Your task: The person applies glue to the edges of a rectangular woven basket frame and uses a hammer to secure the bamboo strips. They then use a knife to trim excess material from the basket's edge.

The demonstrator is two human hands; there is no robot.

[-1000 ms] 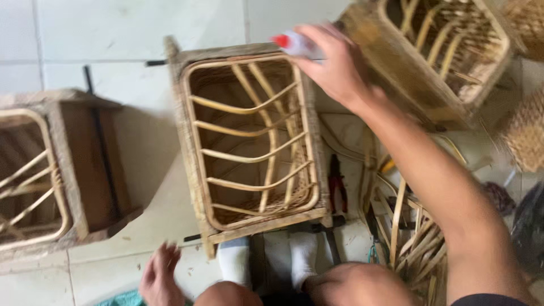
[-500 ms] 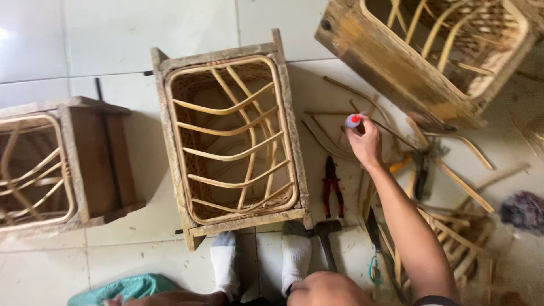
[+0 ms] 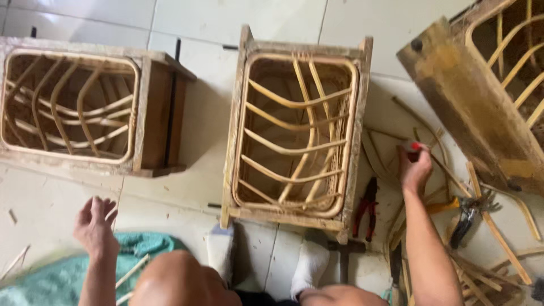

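Head view, looking straight down at a tiled floor [image 3: 226, 22]. Right hand [image 3: 415, 168] is out to the right of the middle frame [image 3: 294, 130], closed around a small red-tipped object [image 3: 413, 147]; only the red tip shows above the fingers, so can't tell what it is. The hand sits over loose rattan strips [image 3: 481, 266] scattered on the floor, near but not touching the frame's right side. Left hand [image 3: 95, 225] is low on the left, fingers spread and loose, palm empty, holding nothing, hovering over bare tile just above a teal cloth [image 3: 51, 277]. Middle frame is a wooden box with bent rattan bars across its open face, lying on the floor directly ahead of the person; two feet in white socks [image 3: 309, 266] touch or nearly touch its near edge. A second similar frame [image 3: 73, 107] lies to the left, well apart from the middle one. A third frame [image 3: 493, 96] is tilted at the top right, partly cut off by the picture edge. Red-handled pliers [image 3: 365, 209] lie on the floor just beside the middle frame's right corner, between it and the right forearm. A dark metal tool [image 3: 467, 215] lies among the strips further right. A knee [image 3: 181, 280] fills the bottom centre.
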